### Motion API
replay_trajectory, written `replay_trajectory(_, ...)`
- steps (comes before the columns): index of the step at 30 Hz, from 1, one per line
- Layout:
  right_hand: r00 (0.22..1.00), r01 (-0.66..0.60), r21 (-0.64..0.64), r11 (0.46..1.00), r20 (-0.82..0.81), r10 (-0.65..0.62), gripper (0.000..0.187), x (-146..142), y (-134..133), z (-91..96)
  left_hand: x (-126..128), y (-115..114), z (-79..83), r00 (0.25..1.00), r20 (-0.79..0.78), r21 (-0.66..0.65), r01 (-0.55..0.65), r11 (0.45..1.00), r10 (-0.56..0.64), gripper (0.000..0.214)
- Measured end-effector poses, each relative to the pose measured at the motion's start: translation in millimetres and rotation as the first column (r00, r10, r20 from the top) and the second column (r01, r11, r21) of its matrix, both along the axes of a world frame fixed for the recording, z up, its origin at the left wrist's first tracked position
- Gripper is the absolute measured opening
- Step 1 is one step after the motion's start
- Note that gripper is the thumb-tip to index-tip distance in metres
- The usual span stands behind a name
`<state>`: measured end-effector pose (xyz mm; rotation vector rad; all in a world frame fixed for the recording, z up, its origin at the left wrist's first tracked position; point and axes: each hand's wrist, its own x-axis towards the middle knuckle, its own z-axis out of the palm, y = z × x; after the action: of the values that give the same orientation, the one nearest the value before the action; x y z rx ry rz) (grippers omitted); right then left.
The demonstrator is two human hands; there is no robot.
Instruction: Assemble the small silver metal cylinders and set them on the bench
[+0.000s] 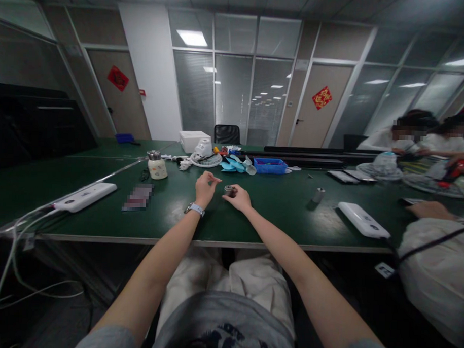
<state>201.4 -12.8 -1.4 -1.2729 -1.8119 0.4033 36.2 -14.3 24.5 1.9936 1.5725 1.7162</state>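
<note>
My right hand (239,197) is closed around a small metal cylinder (228,189), which stands upright on or just above the green table; I cannot tell which. To its left, my left hand (205,189) is raised with thumb and fingertips pinched together. Whatever may be between those fingertips is too small to make out. The two hands are close but apart. A similar metal cylinder (318,195) stands on the table to the right. Beyond my hands lie light-blue fan blades (233,164) and a white fan grille (205,160).
A blue basket (270,166) and a white box (194,141) sit farther back. On the left are a cream bottle (157,168), a blurred phone-like object (139,196) and a white power strip (87,197). Another white power strip (363,219) lies right, near a co-worker's arm (430,210).
</note>
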Motion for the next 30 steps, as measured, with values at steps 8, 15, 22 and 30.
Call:
replay_trajectory(8, 0.998, 0.051, -0.059, 0.997, -0.028, -0.052, 0.043, 9.7, 2.7, 1.4, -39.6, 16.5, -18.9, 0.995, -0.062, -0.252, -0.091, 0.963, 0.078, 0.022)
replay_trajectory(15, 0.996, 0.038, -0.083, 0.996, -0.073, -0.044, 0.044, 20.4, 7.9, -1.1, -38.2, 18.1, -24.1, 0.993, -0.115, -0.322, -0.074, 0.944, 0.039, 0.025)
replay_trajectory(22, 0.993, 0.027, -0.102, 0.994, -0.113, -0.038, 0.052, 20.2, 7.0, -1.2, -36.5, 19.4, -24.0, 0.994, -0.021, -0.330, -0.109, 0.938, 0.108, 0.019)
replay_trajectory(30, 0.945, -0.016, -0.185, 0.983, -0.323, -0.045, 0.037, 16.4, 16.0, -1.0, -37.9, 24.4, -25.8, 0.986, -0.036, -0.361, -0.164, 0.918, 0.162, 0.025)
